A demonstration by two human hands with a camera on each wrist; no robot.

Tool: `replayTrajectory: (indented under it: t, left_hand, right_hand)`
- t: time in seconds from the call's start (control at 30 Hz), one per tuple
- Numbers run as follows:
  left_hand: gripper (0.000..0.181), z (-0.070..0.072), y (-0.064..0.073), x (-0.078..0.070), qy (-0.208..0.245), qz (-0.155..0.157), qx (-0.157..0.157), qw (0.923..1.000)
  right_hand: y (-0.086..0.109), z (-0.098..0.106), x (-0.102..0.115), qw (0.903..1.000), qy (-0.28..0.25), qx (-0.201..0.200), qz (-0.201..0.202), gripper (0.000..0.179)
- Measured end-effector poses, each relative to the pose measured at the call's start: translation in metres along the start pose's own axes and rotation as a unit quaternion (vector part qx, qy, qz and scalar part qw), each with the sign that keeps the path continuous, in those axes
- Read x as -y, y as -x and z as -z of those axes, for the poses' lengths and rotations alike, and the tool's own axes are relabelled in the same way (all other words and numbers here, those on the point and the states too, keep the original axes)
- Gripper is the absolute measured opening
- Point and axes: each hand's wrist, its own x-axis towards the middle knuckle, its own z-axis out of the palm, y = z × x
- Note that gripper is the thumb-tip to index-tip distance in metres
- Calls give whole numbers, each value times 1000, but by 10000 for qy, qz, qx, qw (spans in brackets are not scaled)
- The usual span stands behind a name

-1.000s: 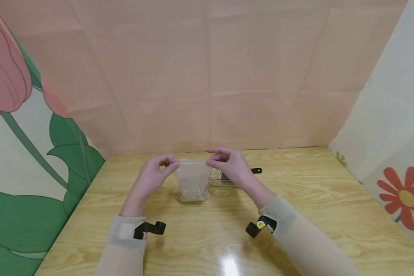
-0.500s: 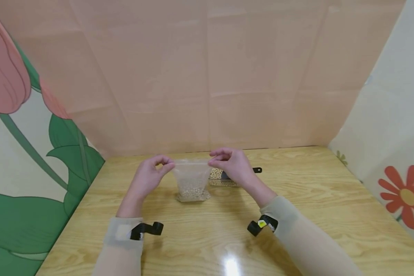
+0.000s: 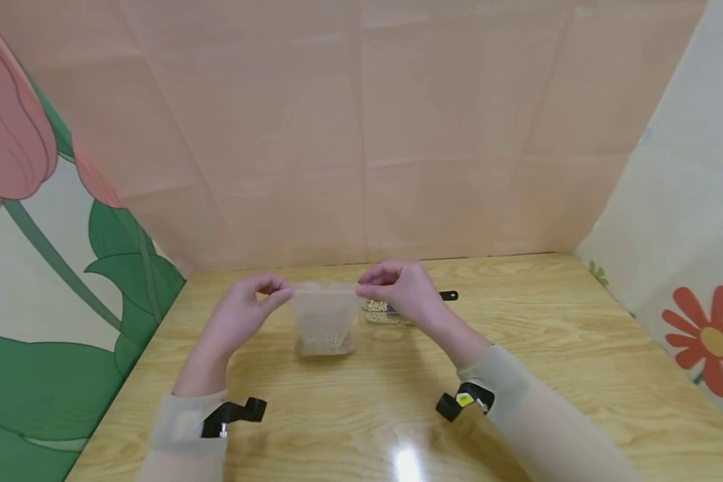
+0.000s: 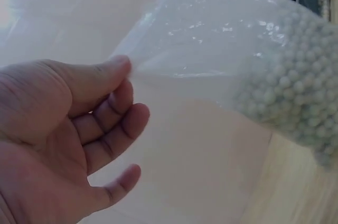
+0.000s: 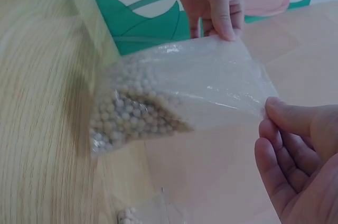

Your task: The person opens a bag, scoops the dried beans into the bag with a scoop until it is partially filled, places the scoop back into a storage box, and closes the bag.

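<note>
A clear zip bag [image 3: 324,314] hangs upright between my hands, with pale round beans [image 4: 296,76] gathered in its lower part. My left hand [image 3: 244,311] pinches one top corner between thumb and forefinger. At the opposite top corner, my right hand [image 3: 406,291] pinches the plastic the same way. In the right wrist view, the bag's top edge is stretched between both hands, and the beans [image 5: 132,108] slope to one side. The bag's bottom is close over the table in the head view.
Behind my right hand a clear container [image 3: 388,318] of the same beans stands on the wooden table [image 3: 337,415]. A black handle [image 3: 448,295] sticks out of it. A pinkish sheet [image 3: 361,134] covers the wall behind the table.
Both hands have shifted left with the bag, the left hand further. The bag's top looks pulled straighter, and its bottom has moved slightly left.
</note>
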Motion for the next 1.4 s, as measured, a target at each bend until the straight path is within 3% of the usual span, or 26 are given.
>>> replayTrajectory:
  t: [0.17, 0.3, 0.57, 0.77, 1.13, 1.27, 1.4]
  left_hand:
    - [16, 10, 6, -5, -216, -51, 111, 9997]
    - [16, 9, 3, 1, -273, -35, 110, 9996]
    - [23, -5, -24, 18, -320, 377, 30, 9988]
    - [22, -16, -47, 34, -384, 368, -109, 9985]
    - [25, -33, -68, 53, -305, 610, -215, 9974]
    - [27, -42, -73, 62, -272, 688, -215, 9970]
    - [34, -48, -73, 67, -469, 702, -218, 9962]
  right_hand:
    - [1, -2, 3, 9999, -18, 156, 24, 15]
    - [-5, -7, -3, 9995, 197, 232, 108, 16]
    - [-27, -15, -18, 9988, 465, 66, 142, 16]
    - [-42, -17, -27, 9966, 811, 1, 158, 14]
    - [-69, -24, -43, 9910, 1332, 31, 138, 12]
    - [-74, -27, -50, 9859, 1651, 39, 259, 13]
    - [-70, -26, -54, 9760, 2142, 124, 375, 26]
